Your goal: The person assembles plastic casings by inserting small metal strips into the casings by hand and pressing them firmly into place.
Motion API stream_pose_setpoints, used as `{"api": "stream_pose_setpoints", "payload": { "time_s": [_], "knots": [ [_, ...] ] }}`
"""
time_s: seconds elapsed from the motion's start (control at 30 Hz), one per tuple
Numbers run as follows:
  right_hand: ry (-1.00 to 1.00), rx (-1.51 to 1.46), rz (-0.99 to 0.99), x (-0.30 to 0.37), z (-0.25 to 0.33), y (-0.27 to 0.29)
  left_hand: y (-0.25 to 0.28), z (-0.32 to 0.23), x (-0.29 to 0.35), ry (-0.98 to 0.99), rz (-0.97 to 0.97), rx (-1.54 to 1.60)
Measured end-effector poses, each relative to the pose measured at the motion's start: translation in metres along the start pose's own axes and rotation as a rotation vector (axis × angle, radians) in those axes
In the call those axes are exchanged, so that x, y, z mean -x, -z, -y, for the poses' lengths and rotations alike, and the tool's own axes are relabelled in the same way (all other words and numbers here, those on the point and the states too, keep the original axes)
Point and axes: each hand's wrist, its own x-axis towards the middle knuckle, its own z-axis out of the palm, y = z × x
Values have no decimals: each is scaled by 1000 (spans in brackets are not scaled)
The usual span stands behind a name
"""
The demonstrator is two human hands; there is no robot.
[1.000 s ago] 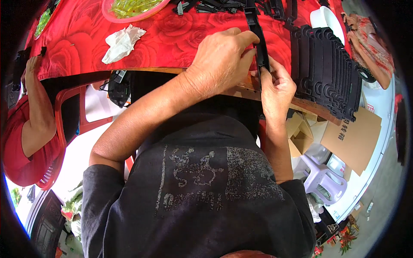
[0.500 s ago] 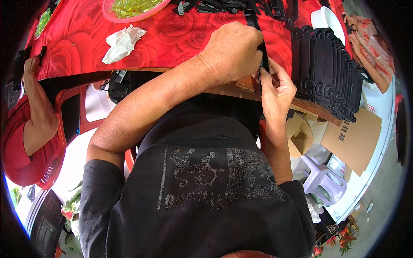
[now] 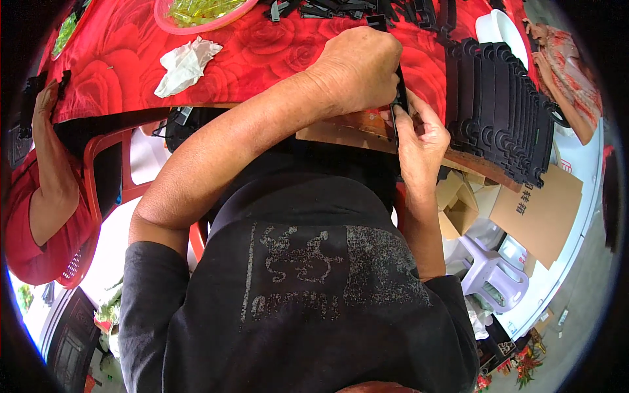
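Note:
A long, narrow black plastic strip (image 3: pixel 401 90) is held between my two hands at the front edge of the table. My left hand (image 3: pixel 359 69) reaches across and closes in a fist over its upper part, the fingers mostly hidden behind the knuckles. Lower down, my right hand (image 3: pixel 422 134) pinches the strip between thumb and fingers. The strip's far end shows beyond my left knuckles. To the right of my hands lies a row of similar black plastic parts (image 3: pixel 501 105), packed side by side with curved ends.
A red rose-patterned cloth (image 3: pixel 262 72) covers the table. On it are a crumpled white tissue (image 3: pixel 187 65), a pink basin (image 3: pixel 203 27) of yellow-green pieces, loose black parts (image 3: pixel 334 8) and a white bowl (image 3: pixel 503 33). Other people's arms show at left (image 3: pixel 52 144) and right (image 3: pixel 563 98).
My left fist has moved slightly away from me along the strip, while my right hand keeps nearly the same place. The person at the left has shifted an arm a little.

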Motion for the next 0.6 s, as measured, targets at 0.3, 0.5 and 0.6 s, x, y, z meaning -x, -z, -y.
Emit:
{"api": "stream_pose_setpoints", "payload": {
  "time_s": [0.3, 0.5, 0.6],
  "knots": [
    [-10, -47, -6, 1, -3, 1, -9, -5, 11, -30, -129, 0],
    [-6, -31, -23, 1, 5, 0, -9, -10, 12, -38, -160, -21],
    [-11, 47, -20, 1, 4, 2, -6, -15, 12, -23, -129, -54]
  ]
}}
